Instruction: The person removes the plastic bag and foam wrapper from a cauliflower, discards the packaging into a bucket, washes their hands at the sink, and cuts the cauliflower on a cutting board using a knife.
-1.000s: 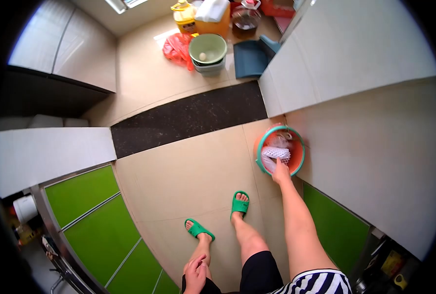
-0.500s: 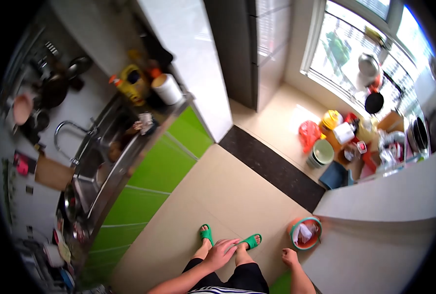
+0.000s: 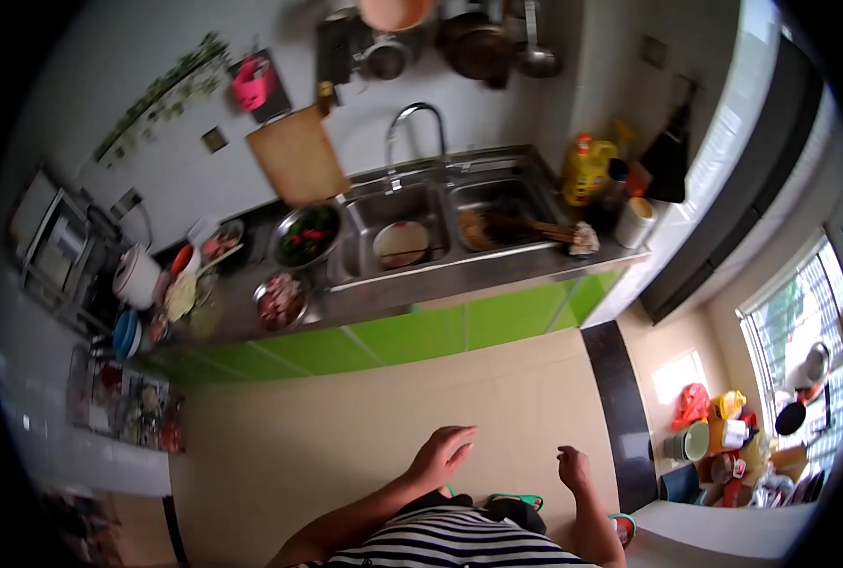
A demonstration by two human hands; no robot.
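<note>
My left hand [image 3: 438, 457] hangs over the tiled floor in front of my striped shirt, fingers stretched out and holding nothing. To its right, my right hand [image 3: 573, 466] is curled loosely closed, with nothing visible in it. Neither hand touches anything. Ahead of both stands the steel counter [image 3: 393, 301] with green cabinets below. On it are a metal bowl of raw meat [image 3: 280, 301] and a larger bowl of green and red vegetables [image 3: 306, 234]. A plate [image 3: 401, 243] lies in the left basin of the double sink [image 3: 346, 277].
A cutting board [image 3: 298, 156] leans on the wall beside the faucet [image 3: 417, 109]. Yellow bottles [image 3: 584, 178] and a white canister [image 3: 636, 223] stand at the counter's right end. A rice cooker [image 3: 139, 277] is at the left. Buckets and bags crowd the floor by the window [image 3: 786, 322].
My view has swung left from the doorway and window side to face the sink and counter. Both hands have risen away from my legs; the left remains open, the right curled.
</note>
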